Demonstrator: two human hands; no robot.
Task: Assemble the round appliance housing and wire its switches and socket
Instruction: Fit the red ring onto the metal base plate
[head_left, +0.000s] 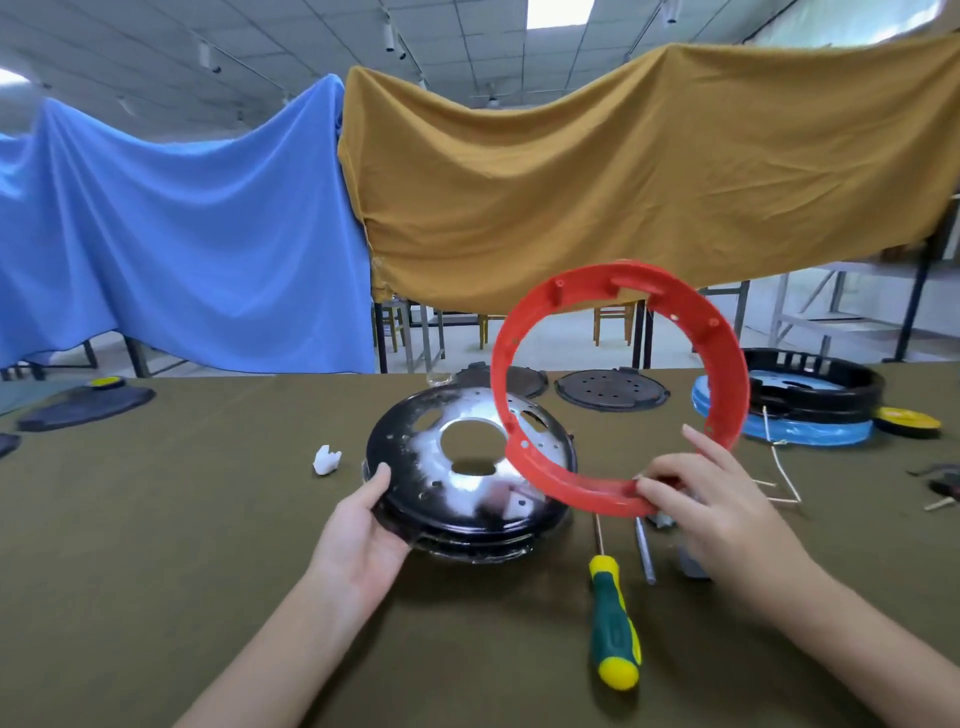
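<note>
Red plastic ring (621, 395), raised off the bench (182, 519) and tilted up on edge, its far rim standing higher than its near rim. Right hand (711, 499) pinches the ring's near edge, thumb and fingers curled on it. Through the ring's opening the right side of the pan (470, 467) shows.

Pan: round, black rim, shiny metal face with a large centre hole and smaller holes around it. Sits on the bench, seemingly on another dark round part. Left hand (363, 525) grips the pan's near-left edge, thumb up on the rim, fingers underneath.

Near-right of the pan: screwdriver (613, 618), green and yellow handle, lying flat, shaft toward the pan. Just right of it, a grey metal rod (644, 551). White scrap (326, 460) just left of the pan.

Behind the pan: two dark round plates (610, 389), flat. Far right of the pan: black housing (815, 384) resting on a blue disc (810, 434), a yellow disc (906, 418) beside it, thin pale wires (779, 457) in front.

Blue cloth (182, 234) and mustard cloth (623, 182) hang beyond the bench.
</note>
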